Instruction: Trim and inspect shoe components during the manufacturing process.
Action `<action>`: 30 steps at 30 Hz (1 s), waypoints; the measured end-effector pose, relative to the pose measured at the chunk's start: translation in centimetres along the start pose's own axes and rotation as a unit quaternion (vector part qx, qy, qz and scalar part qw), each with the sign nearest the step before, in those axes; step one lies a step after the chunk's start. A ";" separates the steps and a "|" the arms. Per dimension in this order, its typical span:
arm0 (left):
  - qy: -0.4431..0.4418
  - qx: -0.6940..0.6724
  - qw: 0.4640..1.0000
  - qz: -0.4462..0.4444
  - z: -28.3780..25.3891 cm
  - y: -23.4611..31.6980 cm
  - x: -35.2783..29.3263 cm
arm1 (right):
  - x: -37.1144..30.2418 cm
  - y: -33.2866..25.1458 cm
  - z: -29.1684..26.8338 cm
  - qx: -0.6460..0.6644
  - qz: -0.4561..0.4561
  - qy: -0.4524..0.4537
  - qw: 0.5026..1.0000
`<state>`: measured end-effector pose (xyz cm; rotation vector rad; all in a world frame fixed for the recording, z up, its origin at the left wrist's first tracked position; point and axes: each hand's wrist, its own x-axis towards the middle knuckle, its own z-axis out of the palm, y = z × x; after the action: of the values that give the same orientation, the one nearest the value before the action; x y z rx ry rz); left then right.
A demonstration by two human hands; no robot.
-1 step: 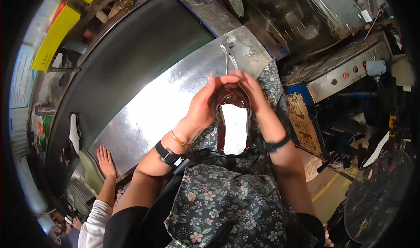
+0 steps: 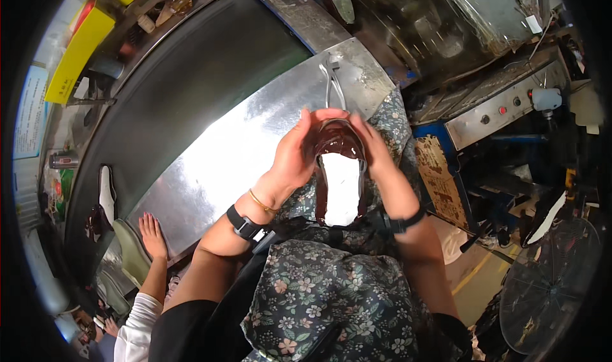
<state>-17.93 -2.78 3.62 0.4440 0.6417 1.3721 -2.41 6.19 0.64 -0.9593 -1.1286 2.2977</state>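
Between my two hands rests a glossy dark brown shoe upper [image 2: 323, 199], its white sole side [image 2: 342, 190] facing up and its narrower heel or toe end toward me; which end cannot be told. My left hand [image 2: 294, 150] curves around its far left side, fingers wrapped over the far end. My right hand [image 2: 377, 148] presses along the far right side, with its fingertips partly hidden behind the upper. Just beyond my fingers, a pair of metal pincers [image 2: 330, 81] lies on the shiny metal tabletop [image 2: 223, 139]. The shoe sits over my floral apron [image 2: 331, 292].
A dark belt [image 2: 210, 56] runs past the tabletop. Another shoe [image 2: 105, 199] lies on it at left, near a co-worker's hand [image 2: 153, 236] resting on the metal edge. At right stand a machine with a knobbed panel [image 2: 503, 110] and a round fan guard [image 2: 551, 292].
My right hand has slid slightly back toward me, its fingers moving off the far end to the shoe's right side. My left hand and the shoe have barely moved.
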 end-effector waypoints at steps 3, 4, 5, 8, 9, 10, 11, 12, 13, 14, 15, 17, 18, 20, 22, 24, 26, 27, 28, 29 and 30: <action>0.043 -0.099 0.994 0.008 1.0 -0.6 -0.5 | -6.1 3.5 0.9 0.105 -0.012 -0.007 0.994; 0.060 -0.041 0.997 0.020 1.6 -0.9 -1.1 | -6.9 4.8 1.4 0.121 -0.047 0.028 0.991; 0.073 0.086 0.993 0.024 0.3 -2.3 -2.1 | -7.4 5.6 1.0 0.108 -0.093 -0.032 0.989; 0.003 0.295 0.954 -0.061 -1.8 -3.7 -5.2 | -7.9 3.2 2.1 0.154 -0.158 -0.055 0.974; -0.075 0.370 0.915 -0.145 -1.8 -3.5 -5.9 | -7.5 2.6 2.3 0.171 -0.142 -0.021 0.975; -0.079 0.378 0.911 -0.147 -1.8 -4.0 -6.6 | -7.0 2.2 2.7 0.192 -0.122 0.010 0.974; -0.065 0.322 0.935 -0.135 -2.0 -4.8 -7.0 | -6.3 1.9 3.1 0.210 -0.094 0.020 0.973; -0.051 0.264 0.956 -0.118 -1.4 -5.1 -6.6 | -5.3 1.7 3.1 0.168 -0.080 0.032 0.982; -0.047 0.261 0.958 -0.109 -0.8 -4.3 -5.8 | -5.3 1.3 2.8 0.106 -0.074 0.038 0.991; -0.040 0.270 0.957 -0.101 -1.2 -4.3 -5.0 | -5.4 0.6 2.3 0.044 -0.069 0.044 0.996; 0.020 0.224 0.969 -0.101 -1.4 -4.2 -4.7 | -5.7 -0.8 1.2 -0.166 -0.122 0.118 0.971; 0.089 0.136 0.981 -0.102 -2.1 -2.4 -3.8 | -8.0 -4.0 -4.8 -0.439 -0.256 0.211 0.835; 0.123 0.094 0.984 -0.090 -3.6 -0.2 -4.2 | -10.2 -7.7 -5.1 -0.478 -0.176 0.247 0.824; 0.151 0.295 0.939 -0.094 -4.7 4.3 -4.0 | -16.8 -10.5 -16.7 -0.428 -0.214 0.342 0.809; 0.291 0.710 0.632 -0.104 -3.3 5.9 -5.5 | -25.7 -16.3 -21.0 -0.589 -0.156 0.454 0.649; 0.261 0.790 0.551 -0.059 -5.7 4.0 -7.6 | -34.3 -19.6 -23.6 -0.741 0.006 0.560 0.371; 0.184 0.875 0.441 0.069 -8.5 0.3 -10.2 | -37.0 -17.9 -29.5 -0.687 -0.012 0.602 0.408; 0.173 0.844 0.507 0.020 -8.5 -0.5 -10.9 | -38.1 -17.0 -31.9 -0.631 -0.021 0.642 0.435; 0.175 0.843 0.509 0.018 -8.2 -0.8 -11.2 | -39.1 -16.6 -33.7 -0.573 -0.029 0.678 0.460; 0.187 0.800 0.568 0.055 -7.9 -1.2 -11.6 | -39.5 -16.6 -34.5 -0.513 -0.038 0.709 0.482; 0.197 0.753 0.621 0.094 -7.8 -1.2 -11.6 | -37.9 -17.0 -31.4 -0.551 -0.006 0.693 0.465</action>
<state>-22.99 -15.02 -1.15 1.5879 2.1678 0.7703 47.25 9.61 15.79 -2.3589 -1.4142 -0.2230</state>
